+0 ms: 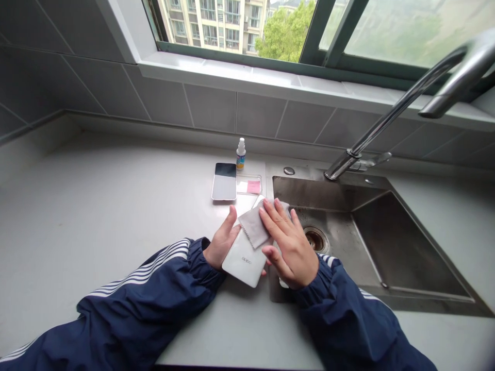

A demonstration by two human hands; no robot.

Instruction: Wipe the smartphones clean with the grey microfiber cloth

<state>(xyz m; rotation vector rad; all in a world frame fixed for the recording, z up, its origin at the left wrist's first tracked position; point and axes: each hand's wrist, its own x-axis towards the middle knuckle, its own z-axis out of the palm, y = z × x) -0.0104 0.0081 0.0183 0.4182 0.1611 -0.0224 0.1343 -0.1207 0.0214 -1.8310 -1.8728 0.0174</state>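
My left hand [222,239] holds a white phone [243,260] from below, back side up, over the counter's edge by the sink. A grey cleaning cloth [253,226] lies on the phone's upper half. My right hand [288,242] presses flat on the cloth with its fingers stretched out. A second phone [224,181] lies on the counter just beyond, screen up. Next to it are a small spray bottle [241,153] and a clear packet with a pink tab [249,185].
A steel sink [386,247] with a drain [316,239] sits to the right, under a long chrome faucet [402,100]. The grey counter [96,206] stretches to the left. A tiled wall and a window sill [232,72] run along the back.
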